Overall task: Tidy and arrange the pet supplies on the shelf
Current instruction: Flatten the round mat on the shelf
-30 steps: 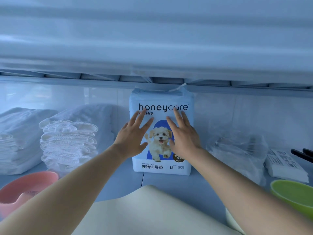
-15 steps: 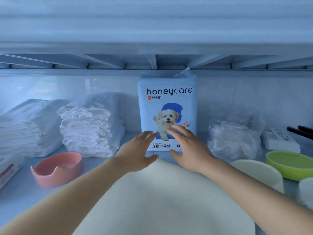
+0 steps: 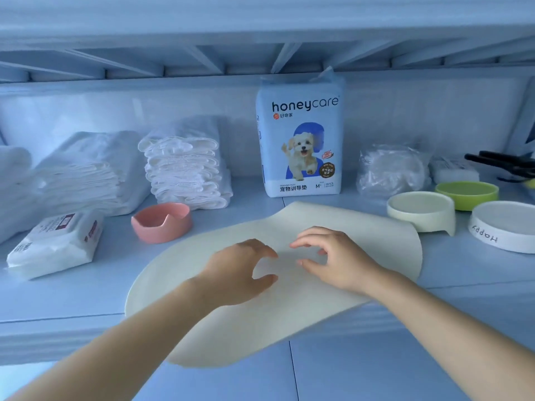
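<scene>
The honeycare pack [image 3: 301, 140] stood upright at the back of the shelf [image 3: 86, 296], beyond both hands and apart from them, its base just behind the far edge of a cream mat [image 3: 362, 235]. The left hand [image 3: 237, 270] and right hand [image 3: 333, 256] were side by side over the middle of that mat, palms down, fingertips nearly meeting. Each hand was half open, fingers loosely bent toward the thumb in a C shape, gripping nothing. Whether the fingertips actually touched the mat could not be told.

The mat was thin, smooth and rounded, and its near part overhung the shelf's front edge. The pack was glossy soft plastic, pale blue and white, printed with a puppy.

To the left lay a stack of scalloped white pads [image 3: 185, 172], a folded white pile [image 3: 86, 175] and a crinkled wipes packet [image 3: 55, 244] — all soft goods — with a pink bowl [image 3: 160, 222] near the mat's left edge. To the right sat a clear plastic bag [image 3: 390, 169], a cream bowl [image 3: 419, 212] beside the mat, a green bowl [image 3: 467, 193] and a white bowl [image 3: 503, 227] lettered "Happy".
</scene>
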